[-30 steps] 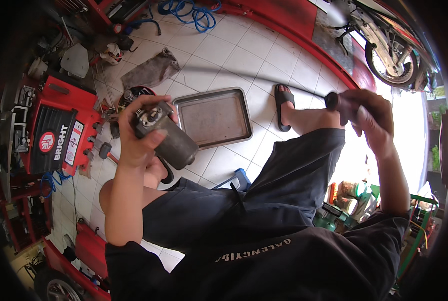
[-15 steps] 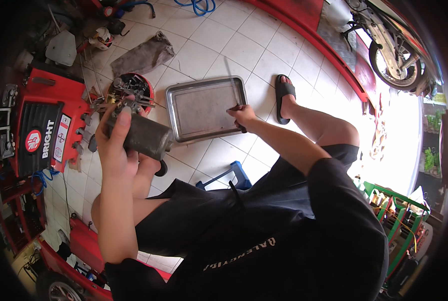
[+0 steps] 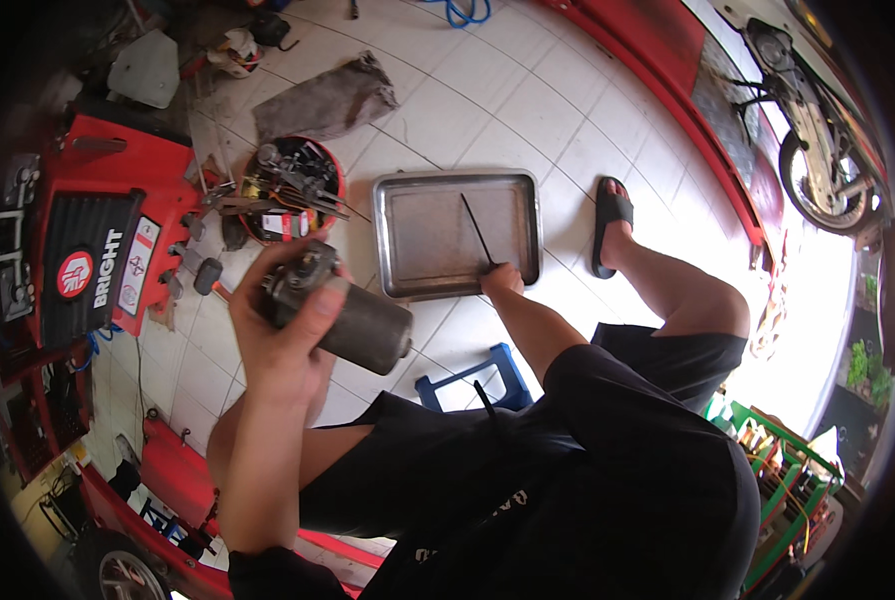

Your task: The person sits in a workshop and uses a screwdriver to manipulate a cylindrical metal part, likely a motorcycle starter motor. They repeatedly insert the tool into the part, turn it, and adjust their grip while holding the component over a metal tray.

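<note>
L hand: ours, fingers + thumb wrapped round dark metal cyl.
Cyl: held up off flr, near side of tray, toward our left.
R hand: ours, fist closed on near end of thin dark rod; handle hidden, we can't see it.
Rod: over tray interior; can't tell if tip touches.
Tray: rect. metal, on tiled flr in front of us.
Tub: red-rimmed, full of tools/parts, left of tray.
Rag: gray, on flr past tub.

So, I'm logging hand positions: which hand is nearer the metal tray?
Right. The right hand is at the near edge of the metal tray; the left hand is left of it, holding a dark cylinder.
</note>
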A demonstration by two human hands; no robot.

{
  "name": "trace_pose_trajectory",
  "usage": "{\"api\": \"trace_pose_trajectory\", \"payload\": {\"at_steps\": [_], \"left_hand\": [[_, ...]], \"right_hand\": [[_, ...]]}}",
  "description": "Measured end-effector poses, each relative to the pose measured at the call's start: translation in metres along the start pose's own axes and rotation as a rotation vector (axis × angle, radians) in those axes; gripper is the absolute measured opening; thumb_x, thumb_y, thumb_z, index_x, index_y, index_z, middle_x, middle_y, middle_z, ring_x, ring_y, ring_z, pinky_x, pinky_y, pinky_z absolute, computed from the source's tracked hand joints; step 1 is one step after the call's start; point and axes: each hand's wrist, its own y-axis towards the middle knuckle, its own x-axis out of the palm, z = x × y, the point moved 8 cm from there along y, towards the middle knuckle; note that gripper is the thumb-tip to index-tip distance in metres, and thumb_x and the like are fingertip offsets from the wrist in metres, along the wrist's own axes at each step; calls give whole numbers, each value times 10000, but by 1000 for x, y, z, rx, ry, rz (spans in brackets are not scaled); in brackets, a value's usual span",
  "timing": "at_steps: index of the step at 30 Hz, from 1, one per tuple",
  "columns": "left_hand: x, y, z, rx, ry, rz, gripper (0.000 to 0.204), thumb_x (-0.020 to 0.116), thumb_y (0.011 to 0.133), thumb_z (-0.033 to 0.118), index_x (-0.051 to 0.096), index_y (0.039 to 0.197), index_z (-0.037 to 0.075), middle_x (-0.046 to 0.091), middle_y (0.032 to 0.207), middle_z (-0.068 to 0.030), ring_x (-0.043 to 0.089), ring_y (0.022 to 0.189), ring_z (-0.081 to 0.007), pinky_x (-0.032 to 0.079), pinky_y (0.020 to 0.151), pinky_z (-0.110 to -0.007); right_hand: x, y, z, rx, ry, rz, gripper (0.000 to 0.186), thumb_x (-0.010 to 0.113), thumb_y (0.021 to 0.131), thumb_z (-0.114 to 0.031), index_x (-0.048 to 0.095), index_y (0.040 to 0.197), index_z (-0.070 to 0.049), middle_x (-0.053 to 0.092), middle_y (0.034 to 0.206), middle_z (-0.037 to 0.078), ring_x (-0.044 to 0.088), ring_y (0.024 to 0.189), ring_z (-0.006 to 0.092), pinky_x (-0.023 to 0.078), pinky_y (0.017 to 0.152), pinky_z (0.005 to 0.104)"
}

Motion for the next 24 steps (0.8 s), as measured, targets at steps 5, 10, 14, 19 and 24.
{"api": "trace_pose_trajectory", "payload": {"at_steps": [5, 10, 14, 19, 24], "left_hand": [[4, 2, 6, 28, 201, -71, 674, 900, 743, 244, 591, 1252, -74, 669, 1004, -146, 668, 915, -213, 555, 820, -335], [11, 2, 6, 37, 245, -163, 715, 931, 694, 259, 605, 1233, -79, 674, 990, -123, 670, 892, -192, 550, 803, -321], [10, -6, 6, 46, 259, -156, 728, 941, 663, 258, 615, 1217, -83, 679, 972, -122, 675, 892, -202, 542, 793, -317], [38, -4, 8, 49, 200, -317, 736, 954, 598, 193, 631, 1206, -65, 688, 974, -113, 675, 913, -192, 535, 809, -315], [48, -18, 26, 153, 244, -501, 794, 984, 525, 176, 620, 1193, -51, 690, 969, -130, 671, 890, -203, 535, 791, -322]], "right_hand": [[-9, -9, -18, -78, -66, -51, 314, 666, 898, -293, 739, 1127, -91, 721, 1185, 159, 681, 1144, 339, 555, 960, 434], [-7, 0, -17, -32, -40, -57, 408, 776, 810, -354, 748, 1124, -95, 719, 1197, 163, 689, 1133, 313, 555, 963, 416], [4, 5, -19, -81, -13, -25, 369, 756, 831, -344, 749, 1078, -69, 728, 1156, 160, 704, 1088, 312, 581, 880, 417], [9, 39, -1, -215, 284, -70, 280, 796, 807, -239, 727, 941, -3, 717, 776, 123, 676, 567, 225, 553, 504, 379], [-69, -44, -79, -358, 733, -478, 253, 743, 859, -97, 732, 1094, -6, 589, 636, 71, 527, 461, 144, 345, 354, 324]]}}
